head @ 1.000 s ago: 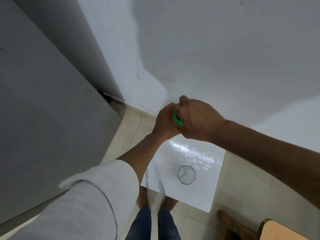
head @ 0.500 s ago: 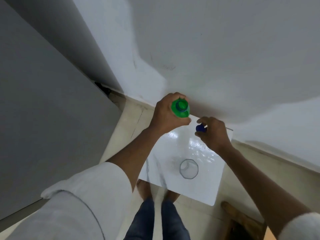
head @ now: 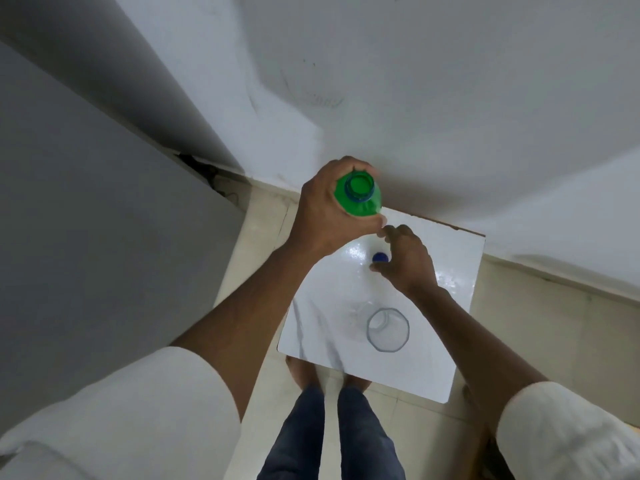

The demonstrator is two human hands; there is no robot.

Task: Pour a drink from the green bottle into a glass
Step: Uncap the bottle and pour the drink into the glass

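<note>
A green bottle [head: 360, 197] stands upright over the far left part of a small white table [head: 453, 265], its mouth open and facing up. My left hand [head: 329, 213] is wrapped around its upper body. My right hand [head: 405, 261] is low over the table just to the right, fingertips pinching a small blue cap [head: 380, 258]; whether the cap touches the tabletop I cannot tell. An empty clear glass [head: 388, 329] with a faceted rim stands upright nearer to me, apart from both hands.
A white wall [head: 415, 98] runs right behind the table. A tall grey panel [head: 86, 220] stands at the left. My feet and legs [head: 332, 427] are at the table's near edge on the tiled floor. Something wooden [head: 485, 455] shows at the bottom right.
My right hand came off the bottle top with the blue cap and dropped toward the tabletop to the right. The bottle's mouth is now open. My left hand kept its hold.
</note>
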